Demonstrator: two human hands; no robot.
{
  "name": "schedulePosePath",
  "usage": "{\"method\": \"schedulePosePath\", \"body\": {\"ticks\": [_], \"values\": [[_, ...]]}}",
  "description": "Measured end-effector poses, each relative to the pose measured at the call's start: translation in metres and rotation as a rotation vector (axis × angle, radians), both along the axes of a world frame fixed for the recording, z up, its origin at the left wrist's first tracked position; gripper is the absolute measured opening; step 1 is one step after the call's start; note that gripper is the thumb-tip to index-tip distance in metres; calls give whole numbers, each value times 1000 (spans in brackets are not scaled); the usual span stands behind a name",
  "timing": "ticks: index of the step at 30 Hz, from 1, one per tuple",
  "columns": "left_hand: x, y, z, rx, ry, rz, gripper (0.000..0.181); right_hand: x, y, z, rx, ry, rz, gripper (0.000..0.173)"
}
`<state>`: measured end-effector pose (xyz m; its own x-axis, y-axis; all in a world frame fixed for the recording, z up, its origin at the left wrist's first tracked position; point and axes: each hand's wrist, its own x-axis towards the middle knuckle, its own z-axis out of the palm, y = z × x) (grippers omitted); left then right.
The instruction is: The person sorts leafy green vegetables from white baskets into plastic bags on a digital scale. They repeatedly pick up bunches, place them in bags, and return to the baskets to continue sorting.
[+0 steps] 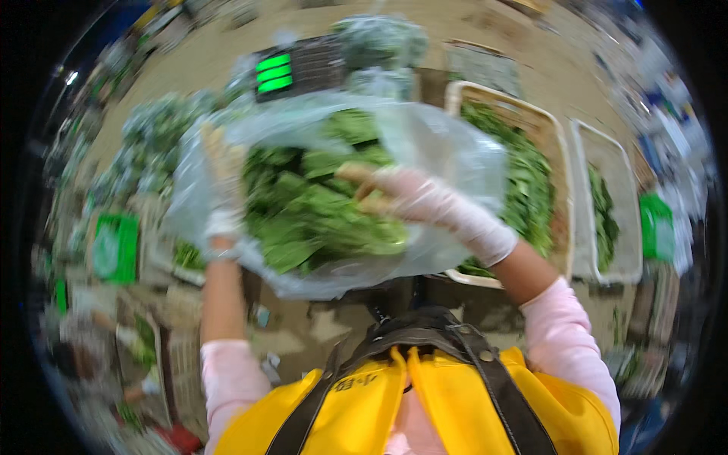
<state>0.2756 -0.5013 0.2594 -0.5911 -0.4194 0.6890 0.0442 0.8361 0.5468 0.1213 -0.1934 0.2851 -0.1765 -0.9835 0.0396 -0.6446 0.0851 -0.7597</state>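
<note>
A large clear plastic bag (443,136) lies wide open before me with leafy green vegetables (318,210) inside. My left hand (224,176), in a thin whitish glove, is at the bag's left side with its fingers pointing away from me; whether it grips the plastic cannot be told. Above the right part of the greens is my right hand (404,193), gloved as well, its fingers spread and somewhat blurred. It appears to hold nothing. Behind the bag stands a dark scale display (301,65) with lit green readouts.
To the right are a cream plastic crate (563,170) of leafy greens and a pale crate (637,227) with fewer greens. Bagged vegetables (159,131) are heaped at the left, others (381,42) behind. Green baskets (116,247) stand at both sides. Another person's hand (151,384) shows lower left.
</note>
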Motion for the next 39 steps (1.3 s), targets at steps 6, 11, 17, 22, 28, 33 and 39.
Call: {"method": "schedulePosePath", "body": {"ticks": [6,11,17,22,28,33,39], "values": [[-10,113,19,552,-100,-325,45,30,126,23,-47,-892,-13,33],[-15,245,12,298,-161,-273,38,-34,273,-9,-495,-1172,-522,33],[-82,380,15,34,65,-200,30,-137,497,-148,-357,-873,-1462,29],[-173,498,-51,156,-329,-483,32,-182,626,-220,377,94,-1538,44],[-227,614,-102,176,-1001,-943,64,-205,669,-231,836,-478,-1320,64],[-266,677,-169,312,-1180,-757,98,-208,678,-258,632,-674,-1436,68],[-305,707,-211,302,-1299,-613,88,-233,722,-318,527,-831,-1747,71]]}}
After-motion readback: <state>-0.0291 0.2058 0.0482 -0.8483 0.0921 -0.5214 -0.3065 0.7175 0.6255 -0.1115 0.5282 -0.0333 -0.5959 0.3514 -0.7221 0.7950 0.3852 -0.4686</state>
